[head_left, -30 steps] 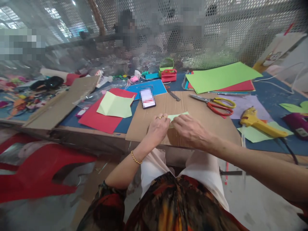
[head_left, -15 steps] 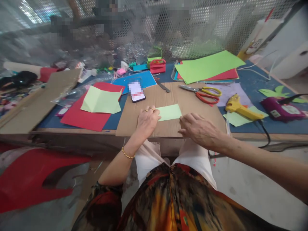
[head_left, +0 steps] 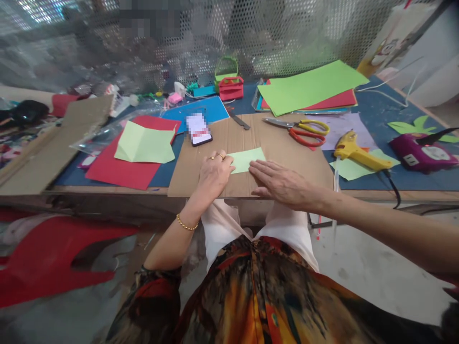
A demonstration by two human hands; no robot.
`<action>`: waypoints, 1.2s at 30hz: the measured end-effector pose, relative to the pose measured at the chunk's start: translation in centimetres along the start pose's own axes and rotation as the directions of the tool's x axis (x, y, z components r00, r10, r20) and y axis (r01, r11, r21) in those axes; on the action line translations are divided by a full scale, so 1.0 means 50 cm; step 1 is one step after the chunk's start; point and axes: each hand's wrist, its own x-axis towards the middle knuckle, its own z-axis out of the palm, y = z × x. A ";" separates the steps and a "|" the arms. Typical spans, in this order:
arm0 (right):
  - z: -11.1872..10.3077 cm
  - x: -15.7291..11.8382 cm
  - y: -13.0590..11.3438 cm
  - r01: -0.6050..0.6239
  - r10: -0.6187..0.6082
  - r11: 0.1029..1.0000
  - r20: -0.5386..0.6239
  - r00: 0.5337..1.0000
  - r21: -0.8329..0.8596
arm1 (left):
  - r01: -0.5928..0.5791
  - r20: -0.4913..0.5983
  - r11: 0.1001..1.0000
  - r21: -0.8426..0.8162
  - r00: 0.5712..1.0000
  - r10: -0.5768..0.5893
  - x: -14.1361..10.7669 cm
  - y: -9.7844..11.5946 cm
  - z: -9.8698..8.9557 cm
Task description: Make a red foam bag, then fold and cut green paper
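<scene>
A small light green paper rectangle (head_left: 245, 160) lies on a brown cardboard sheet (head_left: 201, 184) in front of me. With bent fingers, my left hand (head_left: 215, 174) grips the paper's left end and covers it. My right hand (head_left: 278, 181) lies flat across the lower right part of the paper, fingers stretched out and nothing grasped. Just beyond the hands are a phone (head_left: 201, 138) with a lit screen, a dark blade-like tool (head_left: 239, 121) and scissors (head_left: 304, 131) with one yellow and one red handle.
On the right, a yellow glue gun (head_left: 360, 155) rests over green paper, beside a purple device (head_left: 423, 152). Green and red sheets (head_left: 311, 91) are stacked behind. To the left, creased pale green paper (head_left: 145, 143) lies on a red sheet (head_left: 120, 167). Small red and green baskets (head_left: 231, 89) stand behind.
My right hand has moved left from the paper's right edge onto the paper, its fingers flattening out. My left hand stays at the left end. The whole view has shifted slightly.
</scene>
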 end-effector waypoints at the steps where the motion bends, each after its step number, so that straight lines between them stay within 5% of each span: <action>1: -0.003 -0.012 0.003 -0.021 0.021 1.000 -0.006 1.000 -0.001 | 0.005 -0.011 1.000 0.004 1.000 -0.004 -0.002 0.009 0.001; 9: -0.006 -0.023 -0.002 -0.018 0.016 0.997 -0.033 0.999 -0.073 | -0.129 -0.058 0.984 -0.121 0.991 0.123 -0.051 0.108 0.060; 21: 0.017 -0.026 -0.001 0.060 -0.106 0.972 -0.196 0.975 -0.226 | 0.039 -0.252 0.996 0.075 0.968 -0.019 -0.177 -0.003 0.063; 24: 0.018 -0.020 0.001 0.064 -0.117 0.966 -0.203 0.972 -0.249 | 0.096 -0.293 0.989 0.112 0.954 -0.059 -0.157 0.019 0.043; 27: 0.022 -0.016 0.003 0.068 -0.122 0.966 -0.208 0.970 -0.251 | 0.000 -0.272 0.998 0.063 0.962 0.017 -0.105 0.065 0.036; 31: 0.040 -0.030 0.002 0.074 -0.138 0.957 -0.216 0.967 -0.282 | -0.136 -0.109 0.990 -0.022 0.985 0.133 -0.067 0.105 0.071; 36: 0.014 -0.065 0.012 -0.007 -0.093 0.929 -0.251 0.963 -0.371 | -0.108 -0.197 0.994 -0.032 0.975 0.100 -0.100 0.084 0.124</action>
